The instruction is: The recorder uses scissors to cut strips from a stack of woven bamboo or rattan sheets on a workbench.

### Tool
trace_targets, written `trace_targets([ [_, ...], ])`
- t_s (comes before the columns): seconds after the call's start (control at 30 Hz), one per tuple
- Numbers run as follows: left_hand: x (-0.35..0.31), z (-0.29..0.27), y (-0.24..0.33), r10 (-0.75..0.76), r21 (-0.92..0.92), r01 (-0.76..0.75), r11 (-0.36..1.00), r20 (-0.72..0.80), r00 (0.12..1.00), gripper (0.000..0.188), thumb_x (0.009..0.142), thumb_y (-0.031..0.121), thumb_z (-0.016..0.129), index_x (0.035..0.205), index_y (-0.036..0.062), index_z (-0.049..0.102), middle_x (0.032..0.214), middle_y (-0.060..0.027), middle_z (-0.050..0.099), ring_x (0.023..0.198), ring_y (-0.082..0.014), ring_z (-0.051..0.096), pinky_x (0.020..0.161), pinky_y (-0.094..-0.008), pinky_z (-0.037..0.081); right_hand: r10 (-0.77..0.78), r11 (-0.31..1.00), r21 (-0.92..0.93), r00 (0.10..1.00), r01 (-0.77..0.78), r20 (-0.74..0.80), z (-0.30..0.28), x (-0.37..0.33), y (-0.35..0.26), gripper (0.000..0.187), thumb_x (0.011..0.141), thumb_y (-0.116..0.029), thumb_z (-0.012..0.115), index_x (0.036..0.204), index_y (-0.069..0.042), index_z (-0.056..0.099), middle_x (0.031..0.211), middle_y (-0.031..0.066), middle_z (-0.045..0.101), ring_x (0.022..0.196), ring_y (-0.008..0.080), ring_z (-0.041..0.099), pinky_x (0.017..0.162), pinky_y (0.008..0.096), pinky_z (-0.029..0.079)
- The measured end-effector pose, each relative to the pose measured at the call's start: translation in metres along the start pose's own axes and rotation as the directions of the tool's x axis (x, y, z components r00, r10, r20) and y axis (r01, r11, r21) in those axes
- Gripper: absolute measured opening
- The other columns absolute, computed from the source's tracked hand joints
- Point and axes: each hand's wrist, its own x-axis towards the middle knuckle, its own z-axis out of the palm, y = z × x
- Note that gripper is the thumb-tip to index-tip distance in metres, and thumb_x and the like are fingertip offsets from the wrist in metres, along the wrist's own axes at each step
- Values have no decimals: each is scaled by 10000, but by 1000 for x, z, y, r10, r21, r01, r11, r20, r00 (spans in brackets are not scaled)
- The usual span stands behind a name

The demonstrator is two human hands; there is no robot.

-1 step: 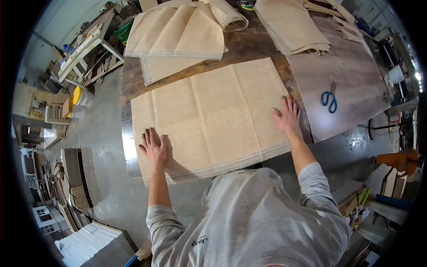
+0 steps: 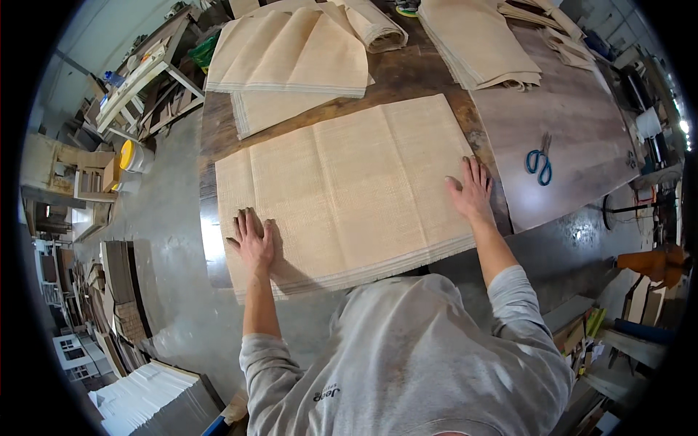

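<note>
A wide stack of beige burlap-like woven cloth lies flat at the table's near edge, with crease lines across it and layered, frayed edges at the front. My left hand rests palm down on its left part, fingers spread. At the right edge of the cloth my right hand lies flat too, fingers apart and the tips by the dark tabletop. Neither hand grips anything. To the right of my right hand are blue-handled scissors, blades pointing away from me.
Behind lie a folded cloth pile, a rolled cloth and another cloth stack at the right. A lighter board covers the table's right side. On the floor at left stands a yellow-lidded white bucket.
</note>
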Motion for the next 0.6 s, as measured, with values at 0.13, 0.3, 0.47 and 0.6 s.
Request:
trace_targets([
  [0.13, 0, 2, -2, -27, 16, 27, 1000, -5, 1000, 725, 947, 587, 437, 1549, 220, 268, 1631, -29, 189, 1507, -245, 140, 1196, -594, 13, -12, 1000, 14, 998, 13, -54, 4, 0, 2, 768, 903, -522, 509, 1534, -151, 277, 1623, 36, 182, 1488, 307, 160, 1204, 547, 104],
  [0.3, -1, 7, -6, 16, -48, -20, 999, -71, 997, 692, 959, 581, 420, 1545, 239, 288, 1624, -46, 214, 1504, -271, 150, 1195, -583, -2, -12, 1000, 20, 998, 13, -54, 5, 1, 3, 760, 907, -512, 516, 1533, -154, 277, 1622, 41, 187, 1485, 320, 165, 1199, 558, 106],
  [0.47, 1, 7, -5, -3, -26, 2, 1000, -43, 999, 687, 961, 570, 424, 1547, 240, 279, 1626, -39, 205, 1505, -266, 144, 1201, -576, -1, -23, 1000, 20, 999, 24, -49, 7, 3, 6, 759, 918, -516, 509, 1539, -158, 258, 1625, 51, 179, 1485, 341, 156, 1199, 561, 102],
  [0.6, 2, 5, -4, -8, -3, 8, 1000, -32, 999, 711, 951, 590, 428, 1548, 240, 268, 1625, -42, 197, 1508, -252, 131, 1210, -566, 11, -30, 999, 23, 998, 31, -55, 8, 3, 6, 760, 918, -512, 514, 1538, -154, 260, 1623, 56, 182, 1482, 343, 161, 1198, 562, 103],
])
